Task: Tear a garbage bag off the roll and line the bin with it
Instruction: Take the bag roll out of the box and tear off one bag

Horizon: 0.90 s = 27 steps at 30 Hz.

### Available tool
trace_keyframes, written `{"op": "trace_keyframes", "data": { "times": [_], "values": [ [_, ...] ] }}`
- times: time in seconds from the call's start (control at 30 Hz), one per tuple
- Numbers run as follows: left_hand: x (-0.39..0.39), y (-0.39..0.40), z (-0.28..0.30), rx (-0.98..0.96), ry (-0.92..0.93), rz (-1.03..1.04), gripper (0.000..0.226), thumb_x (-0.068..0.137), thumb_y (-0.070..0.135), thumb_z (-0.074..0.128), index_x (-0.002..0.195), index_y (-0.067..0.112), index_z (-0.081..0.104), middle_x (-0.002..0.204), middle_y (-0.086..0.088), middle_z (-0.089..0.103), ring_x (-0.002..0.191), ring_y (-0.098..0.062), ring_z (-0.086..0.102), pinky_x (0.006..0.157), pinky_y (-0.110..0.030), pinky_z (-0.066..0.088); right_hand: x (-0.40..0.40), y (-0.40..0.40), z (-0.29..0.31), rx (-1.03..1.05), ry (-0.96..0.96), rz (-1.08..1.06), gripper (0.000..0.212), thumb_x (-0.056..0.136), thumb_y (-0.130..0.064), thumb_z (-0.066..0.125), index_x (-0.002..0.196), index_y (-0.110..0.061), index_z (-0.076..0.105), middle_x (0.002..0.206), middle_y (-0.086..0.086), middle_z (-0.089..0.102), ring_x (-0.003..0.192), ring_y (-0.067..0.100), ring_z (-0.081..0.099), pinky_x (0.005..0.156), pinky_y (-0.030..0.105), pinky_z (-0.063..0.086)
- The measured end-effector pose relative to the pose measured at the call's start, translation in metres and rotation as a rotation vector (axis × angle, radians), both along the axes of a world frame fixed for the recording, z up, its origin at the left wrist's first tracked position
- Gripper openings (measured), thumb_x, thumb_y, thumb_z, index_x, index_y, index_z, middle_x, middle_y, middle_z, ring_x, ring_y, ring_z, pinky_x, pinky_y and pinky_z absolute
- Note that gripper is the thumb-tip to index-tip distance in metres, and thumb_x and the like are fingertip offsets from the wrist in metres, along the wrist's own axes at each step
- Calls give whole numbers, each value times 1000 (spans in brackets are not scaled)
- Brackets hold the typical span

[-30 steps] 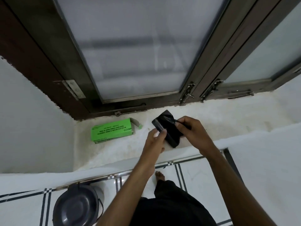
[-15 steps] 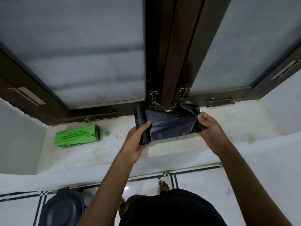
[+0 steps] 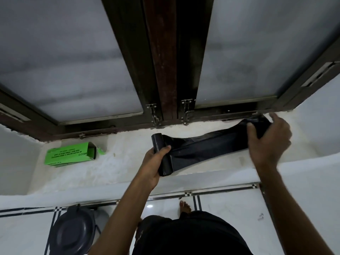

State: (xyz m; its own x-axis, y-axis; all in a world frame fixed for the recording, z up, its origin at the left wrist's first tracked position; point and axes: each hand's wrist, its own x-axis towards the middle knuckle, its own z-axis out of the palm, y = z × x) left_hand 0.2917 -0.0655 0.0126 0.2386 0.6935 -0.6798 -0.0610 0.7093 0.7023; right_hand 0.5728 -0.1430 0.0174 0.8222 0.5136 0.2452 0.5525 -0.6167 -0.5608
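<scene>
Head view: left hand (image 3: 154, 162) wrapped around black cylindrical plastic garbage-bag roll (image 3: 162, 157), held above white window sill (image 3: 110, 168). Right hand (image 3: 266, 142) pinching bunched free end of black bag sheet (image 3: 207, 146), stretched between both hands. Open green cardboard box (image 3: 68, 153) lying on sill at left. Dark grey lidded plastic bin (image 3: 73, 234) standing on tiled floor below.

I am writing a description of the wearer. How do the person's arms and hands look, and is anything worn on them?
Both forearms are bare: no sleeves, watch or bracelets show. The left hand and right hand wear no gloves or visible rings.
</scene>
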Motion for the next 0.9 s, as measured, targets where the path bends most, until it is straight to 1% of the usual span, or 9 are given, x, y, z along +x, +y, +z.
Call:
{"op": "trace_keyframes", "data": {
  "times": [0.07,0.17,0.27,0.37,0.43,0.53,0.63,0.77,0.9],
  "values": [
    [12,-3,3,12,-15,-50,26,92,25,66,116,14,67,107,-5,77,99,-23,72,76,-36,57,-38,4,6,123,-7,300,39,93,-29,61,129,-14,55,124,7,58,118,24,51,99,41,40],
    [23,-7,8,21,-49,-109,26,92,26,66,115,14,68,107,-8,76,101,-26,72,81,-39,57,-89,18,0,160,271,804,31,100,-23,52,130,-18,57,124,-4,60,116,8,55,98,30,47],
    [26,-10,11,15,-90,-147,29,92,26,65,118,13,67,112,-11,74,106,-28,70,89,-42,56,-103,40,-8,67,484,996,31,101,-36,48,131,-28,55,120,-12,64,115,1,57,95,21,46],
    [20,-9,8,7,-67,-124,33,91,26,64,120,11,67,116,-14,72,107,-29,68,90,-41,54,-92,49,-16,-20,500,1030,23,97,-47,51,93,-27,61,70,-16,63,68,0,60,63,23,43],
    [16,-7,5,-47,-77,-89,38,90,29,60,123,11,65,118,-15,71,106,-30,65,94,-44,50,-79,49,-23,-44,393,1016,34,91,-55,56,78,-23,55,59,-8,57,56,6,55,54,29,41],
    [12,-6,2,-94,-128,-34,46,88,33,53,126,10,63,116,-15,70,104,-31,64,91,-45,50,-56,50,-32,-109,220,1001,43,83,-65,58,73,-24,52,57,-4,57,56,10,57,52,34,45],
    [11,-2,4,-92,-147,-11,38,94,39,52,117,14,68,110,-10,75,101,-30,68,87,-41,54,-30,49,-35,-170,83,965,45,79,-70,57,72,-26,51,59,-6,58,58,11,57,52,33,47],
    [10,3,-1,-51,-20,-31,33,91,31,66,117,11,69,109,-11,76,103,-29,70,88,-39,56,-3,41,-30,-205,18,909,44,77,-67,62,70,-25,54,56,-7,56,56,10,55,52,30,45],
    [13,3,-5,-48,-7,-86,28,94,29,61,117,14,68,111,-9,75,107,-28,68,91,-42,55,11,36,-29,-236,-14,873,44,77,-66,64,69,-24,55,55,-8,56,55,9,54,50,28,41]
  ]
}}
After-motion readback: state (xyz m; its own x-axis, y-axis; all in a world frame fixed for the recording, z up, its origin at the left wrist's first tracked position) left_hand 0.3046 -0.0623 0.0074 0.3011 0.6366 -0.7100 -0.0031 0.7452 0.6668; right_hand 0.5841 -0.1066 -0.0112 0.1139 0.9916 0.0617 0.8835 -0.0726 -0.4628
